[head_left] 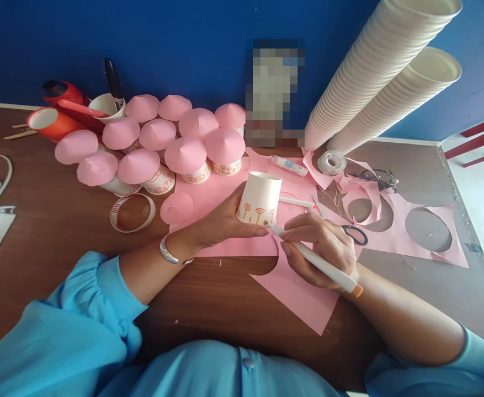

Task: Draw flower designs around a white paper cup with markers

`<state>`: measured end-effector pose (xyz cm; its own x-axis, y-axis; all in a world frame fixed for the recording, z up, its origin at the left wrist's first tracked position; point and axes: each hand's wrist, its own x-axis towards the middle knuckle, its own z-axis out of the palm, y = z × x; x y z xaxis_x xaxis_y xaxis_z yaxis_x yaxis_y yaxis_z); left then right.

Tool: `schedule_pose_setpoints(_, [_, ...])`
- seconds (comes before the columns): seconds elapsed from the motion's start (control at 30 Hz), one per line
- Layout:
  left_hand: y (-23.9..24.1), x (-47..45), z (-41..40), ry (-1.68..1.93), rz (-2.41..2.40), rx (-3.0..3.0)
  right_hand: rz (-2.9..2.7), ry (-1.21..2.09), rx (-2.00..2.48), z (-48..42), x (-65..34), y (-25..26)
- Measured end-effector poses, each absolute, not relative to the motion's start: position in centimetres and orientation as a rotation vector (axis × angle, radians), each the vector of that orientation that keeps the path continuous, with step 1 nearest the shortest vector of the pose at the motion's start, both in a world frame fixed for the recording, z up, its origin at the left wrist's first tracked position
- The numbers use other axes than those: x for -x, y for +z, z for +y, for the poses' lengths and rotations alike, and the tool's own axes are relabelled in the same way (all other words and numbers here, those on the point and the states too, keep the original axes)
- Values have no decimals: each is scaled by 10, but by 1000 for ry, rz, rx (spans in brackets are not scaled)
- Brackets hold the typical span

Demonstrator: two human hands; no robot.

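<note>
The left hand point(221, 223) clamps its fingers around an upturned cup point(260, 198) while the right hand's point(322, 248) fingers pinch a pen point(316, 262) whose tip touches it.

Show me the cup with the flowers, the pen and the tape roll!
cup point(261, 193), head view, on its white side above the orange flowers.
pen point(328, 269), head view, midway along its white barrel.
tape roll point(322, 165), head view, on the left side of its ring.
</note>
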<state>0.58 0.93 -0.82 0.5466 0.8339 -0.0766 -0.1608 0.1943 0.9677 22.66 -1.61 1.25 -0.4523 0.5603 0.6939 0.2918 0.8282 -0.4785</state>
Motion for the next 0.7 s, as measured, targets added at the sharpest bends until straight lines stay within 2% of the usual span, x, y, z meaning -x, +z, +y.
schedule_pose_setpoints(0.7, [-12, -6, 10, 784, 659, -1122, -2101, 286, 659, -17, -227, 13])
